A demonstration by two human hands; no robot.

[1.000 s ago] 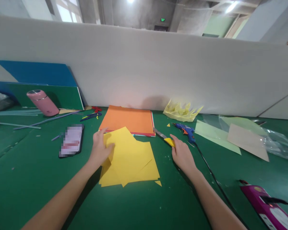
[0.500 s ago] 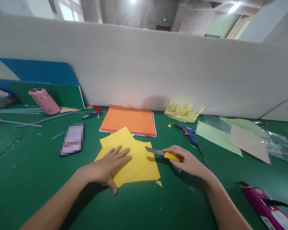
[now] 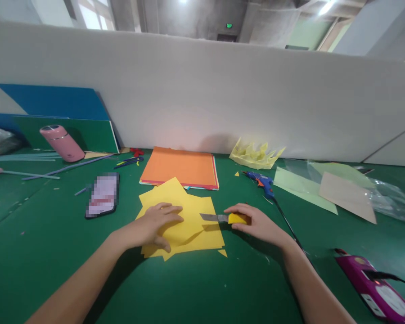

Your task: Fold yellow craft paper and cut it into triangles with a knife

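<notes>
Yellow paper sheets (image 3: 180, 195) lie loosely overlapped on the green table (image 3: 195, 292), between the two hands, their far corner reaching the near edge of an orange-topped paper stack (image 3: 180, 166). A small yellow scrap (image 3: 222, 253) sits just beside their near right corner. Behind and to the right are a blue glue gun (image 3: 266, 185) and a pale yellow spiky paper piece (image 3: 256, 155); a phone (image 3: 103, 195) and a tilted pink bottle (image 3: 63, 144) are to the left. A magenta power strip (image 3: 374, 285) lies well apart, near right. The left hand (image 3: 157, 222) rests on the sheets, fingers spread. The right hand (image 3: 253, 222) is closed around the yellow handle of a utility knife (image 3: 236, 218), its blade over the sheets; whether it touches them cannot be told.
</notes>
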